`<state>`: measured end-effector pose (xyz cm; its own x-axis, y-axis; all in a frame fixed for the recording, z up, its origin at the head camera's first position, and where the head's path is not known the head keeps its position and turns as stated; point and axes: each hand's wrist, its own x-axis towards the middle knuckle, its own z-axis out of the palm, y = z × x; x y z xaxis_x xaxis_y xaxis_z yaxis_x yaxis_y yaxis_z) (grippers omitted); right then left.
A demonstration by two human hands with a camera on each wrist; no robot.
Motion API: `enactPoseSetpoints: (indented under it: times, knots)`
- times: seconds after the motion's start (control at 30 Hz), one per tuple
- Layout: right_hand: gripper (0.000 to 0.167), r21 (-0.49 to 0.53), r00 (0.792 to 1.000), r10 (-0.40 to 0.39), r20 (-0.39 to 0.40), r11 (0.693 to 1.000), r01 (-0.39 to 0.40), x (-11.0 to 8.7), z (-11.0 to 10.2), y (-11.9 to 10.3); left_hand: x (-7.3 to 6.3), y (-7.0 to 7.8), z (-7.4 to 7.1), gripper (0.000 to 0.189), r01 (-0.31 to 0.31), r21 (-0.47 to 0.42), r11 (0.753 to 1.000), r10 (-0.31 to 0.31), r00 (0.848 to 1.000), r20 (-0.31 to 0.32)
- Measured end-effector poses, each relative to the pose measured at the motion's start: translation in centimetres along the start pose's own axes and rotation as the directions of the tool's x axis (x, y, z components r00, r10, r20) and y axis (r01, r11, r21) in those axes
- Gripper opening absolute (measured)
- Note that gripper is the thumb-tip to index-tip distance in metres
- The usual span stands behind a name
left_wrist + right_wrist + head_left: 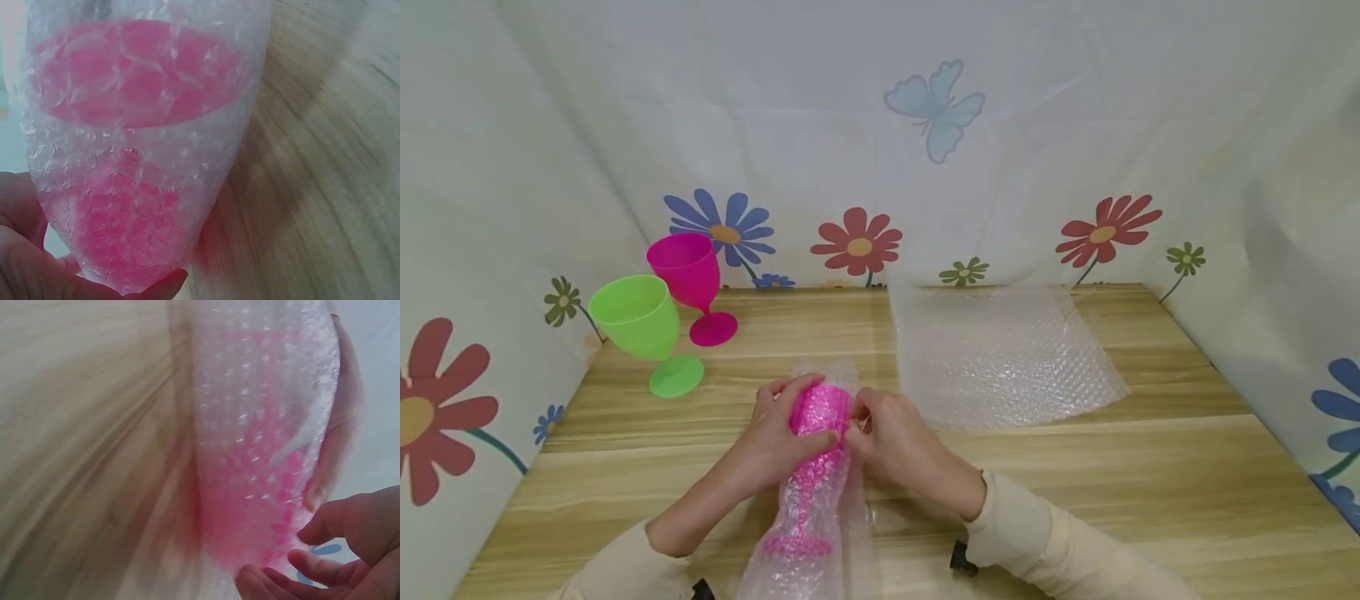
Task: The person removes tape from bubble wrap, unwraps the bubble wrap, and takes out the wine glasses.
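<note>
A pink plastic goblet [823, 412] lies wrapped in bubble wrap [808, 508], its bowl pointing away and its round foot [137, 72] toward me. My left hand [786, 425] grips the wrapped bowl from the left, thumb across the top. At the right side of the bowl, my right hand [891, 437] has its fingers curled at the wrap's edge. The right wrist view shows the right hand's fingertips [253, 581] against the wrap [250, 425] near the rim. What lies between those fingers is partly hidden.
A green goblet [640, 321] and another pink goblet [688, 275] stand upright at the back left of the wooden table [1075, 500]. A flat sheet of bubble wrap [1000, 358] lies at the back right. A white flowered cloth [820, 125] encloses the table.
</note>
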<state>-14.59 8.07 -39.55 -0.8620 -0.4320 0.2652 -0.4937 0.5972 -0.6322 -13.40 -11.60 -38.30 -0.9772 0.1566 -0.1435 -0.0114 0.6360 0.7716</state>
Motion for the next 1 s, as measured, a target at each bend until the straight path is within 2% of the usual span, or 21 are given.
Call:
enactPoseSetpoints:
  times: [0.13,0.3,0.4,0.57,0.7,0.8,0.9,1.0]
  knots:
    - [0.003,-0.053,0.997,-0.061,-0.037,0.997,0.059,0.4,-0.3,-0.8,0.3,0.0,0.2,0.084,-0.02,0.008,1.0,0.02,1.0,-0.015]
    - [0.006,-0.098,0.991,-0.129,-0.027,0.987,0.126,1.0,-0.2,-1.6,0.4,-0.1,0.7,0.082,-0.072,0.039,0.997,0.074,0.996,-0.04]
    - [0.006,-0.111,0.99,-0.141,-0.027,0.984,0.138,1.1,-0.2,-1.8,0.4,0.0,0.8,0.082,-0.076,0.061,0.995,0.079,0.996,-0.046]
    - [0.004,-0.068,0.988,-0.144,-0.061,0.988,0.14,1.2,0.0,-1.8,0.5,0.2,0.9,0.083,-0.068,0.074,0.995,0.072,0.996,-0.055]
    - [0.007,-0.006,0.99,-0.1,-0.102,0.995,0.1,1.3,0.3,-1.6,0.4,0.2,0.9,0.084,-0.057,0.069,0.996,0.061,0.997,-0.056]
    - [0.009,0.096,0.992,-0.029,-0.124,0.995,0.041,1.4,0.4,-1.2,0.4,0.1,0.9,0.084,-0.041,0.057,0.998,0.045,0.997,-0.061]
    - [0.008,0.234,0.986,0.075,-0.149,0.971,-0.039,1.4,0.4,-1.0,0.3,0.0,0.8,0.085,-0.017,0.036,0.999,0.019,0.998,-0.067]
    - [0.007,0.344,0.967,0.169,-0.19,0.934,-0.095,1.2,0.4,-0.9,0.2,-0.1,0.5,0.088,0.023,0.015,1.0,-0.022,0.998,-0.061]
